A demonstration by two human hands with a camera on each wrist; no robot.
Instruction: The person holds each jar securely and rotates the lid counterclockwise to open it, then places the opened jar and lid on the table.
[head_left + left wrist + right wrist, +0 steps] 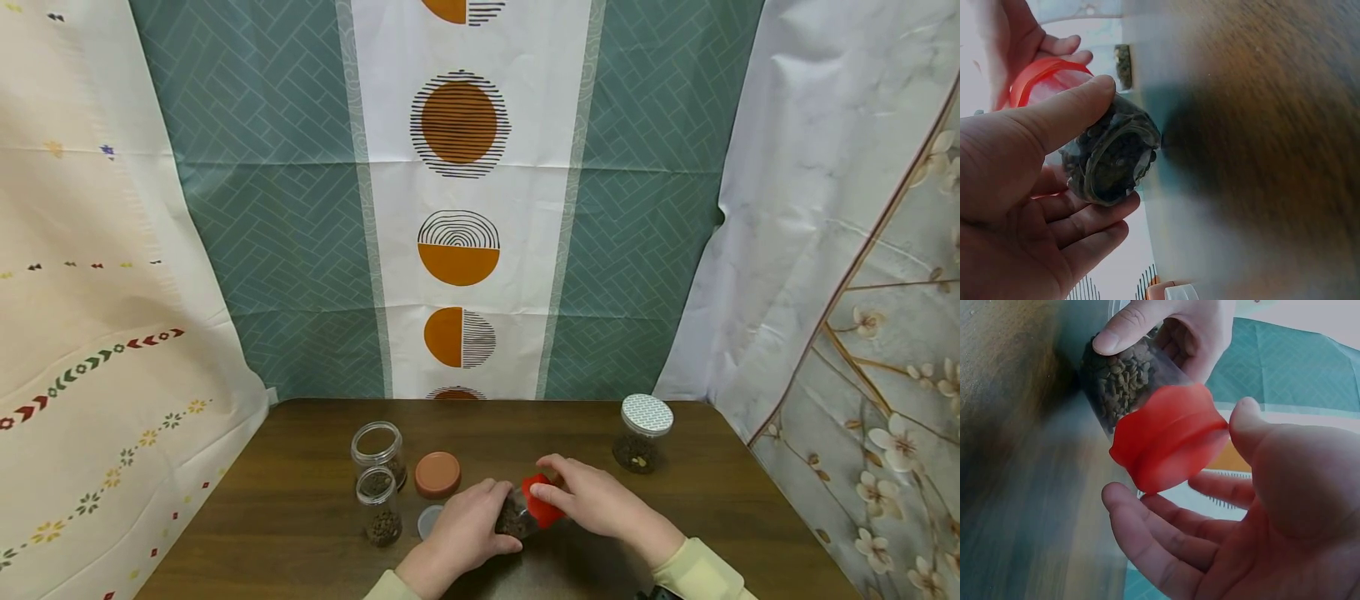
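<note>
My left hand [468, 525] grips a clear jar [1125, 378] of dark brown pellets around its body, thumb on one side and fingers on the other. The jar is tilted on its side low over the table, its round base [1119, 159] showing in the left wrist view. On its mouth sits a red, scalloped lid [1172, 437], pointing right in the head view. My right hand [592, 496] has its thumb and fingers curved around that lid, the thumb tip at its edge.
To the left stand two lidless clear jars, a wider one [378, 450] behind a narrower one [380, 508], both with dark contents. Beside them lie a coral lid [437, 475] and a pale lid [428, 521]. A jar with a white patterned lid [647, 414] stands back right on the wooden table [720, 500].
</note>
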